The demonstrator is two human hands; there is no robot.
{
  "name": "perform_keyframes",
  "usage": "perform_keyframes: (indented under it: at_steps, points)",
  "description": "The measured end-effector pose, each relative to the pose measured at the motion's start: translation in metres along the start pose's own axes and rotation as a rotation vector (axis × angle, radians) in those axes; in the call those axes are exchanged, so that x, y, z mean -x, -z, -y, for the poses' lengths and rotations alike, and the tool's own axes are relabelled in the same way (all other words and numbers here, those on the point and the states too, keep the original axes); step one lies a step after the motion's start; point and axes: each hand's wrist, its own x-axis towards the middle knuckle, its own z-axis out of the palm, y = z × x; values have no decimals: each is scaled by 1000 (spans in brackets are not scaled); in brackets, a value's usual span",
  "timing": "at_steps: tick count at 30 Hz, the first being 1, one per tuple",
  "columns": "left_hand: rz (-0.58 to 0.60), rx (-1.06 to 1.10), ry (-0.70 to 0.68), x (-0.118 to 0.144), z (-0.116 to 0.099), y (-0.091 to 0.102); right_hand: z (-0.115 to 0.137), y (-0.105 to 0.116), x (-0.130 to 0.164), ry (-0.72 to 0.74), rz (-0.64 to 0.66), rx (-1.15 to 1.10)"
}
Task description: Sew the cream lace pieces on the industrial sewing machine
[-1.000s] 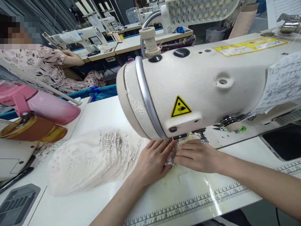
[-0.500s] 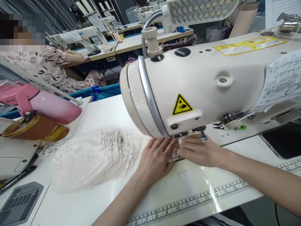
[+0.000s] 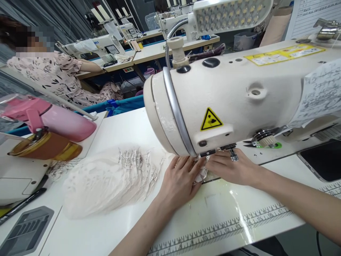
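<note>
Under the head of a white sewing machine [image 3: 234, 92], both hands are at a small piece of pale printed fabric [image 3: 201, 175]. My left hand [image 3: 179, 179] lies palm down on it, fingers stretched forward and their tips partly behind the machine head. Just to the right, my right hand [image 3: 231, 169] has its fingers bent together at the fabric's edge, close to the needle area. The needle and presser foot are hidden. A gathered heap of the same sheer fabric [image 3: 101, 188] with dark print spreads left of my left hand.
A pink bottle [image 3: 66, 121] and an amber cup [image 3: 48, 145] stand at the left. Green-handled snips [image 3: 277, 145] and a phone [image 3: 323, 160] lie on the right. A ruler strip [image 3: 221, 231] runs along the front edge. Another person [image 3: 50, 74] sits beyond.
The whole view has shifted slightly, so everything sits a little further right. Both hands keep nearly the same place at the machine; the fabric between them looks a bit more bunched.
</note>
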Motion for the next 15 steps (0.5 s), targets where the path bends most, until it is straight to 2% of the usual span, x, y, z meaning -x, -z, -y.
perform_keyframes:
  at_steps: [6, 9, 12, 15]
  points:
    - [14, 4, 11, 0, 1, -1, -3, 7, -3, 23, 75, 88]
    - [-75, -20, -19, 2, 0, -3, -4, 9, -4, 27, 69, 98]
    - [-190, -32, -142, 4, -2, -5, -3, 7, -3, 32, 38, 63]
    - [-231, -37, -205, 5, -2, -5, -1, 3, 0, 15, -4, -32]
